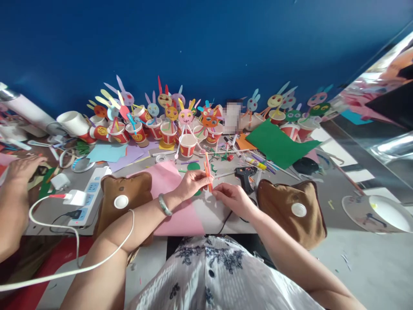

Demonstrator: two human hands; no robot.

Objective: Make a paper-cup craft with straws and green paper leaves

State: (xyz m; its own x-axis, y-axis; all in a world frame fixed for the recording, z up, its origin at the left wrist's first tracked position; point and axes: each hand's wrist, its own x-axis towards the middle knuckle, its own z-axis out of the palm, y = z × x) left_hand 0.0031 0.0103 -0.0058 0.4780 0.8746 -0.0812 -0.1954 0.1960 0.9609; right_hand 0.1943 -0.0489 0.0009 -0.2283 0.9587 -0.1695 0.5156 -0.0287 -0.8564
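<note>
I am watching both hands working at the middle of the table (335, 189), just past the near edge. The left hand (192, 183) is pinching a bundle of orange straws (208, 174) between thumb and fingertips, holding it nearly upright above the pink paper (171, 189). The right hand (232, 199) is sitting just beside it, fingers curled and pressed together near the lower end of the straws; whether it is gripping anything I cannot tell. I am judging this as the step of gathering or trimming straw pieces for a figure, and the next move is calling for a steady pinch low on the bundle. Room is tight: a brown cushion (121, 200) is lying to the left, another cushion (292, 213) to the right, and a glue gun (245, 175) just beyond the right hand. The row of paper cups (187, 145) is standing well apart at the back. Another person's hand (22, 170) is resting at the far left.
</note>
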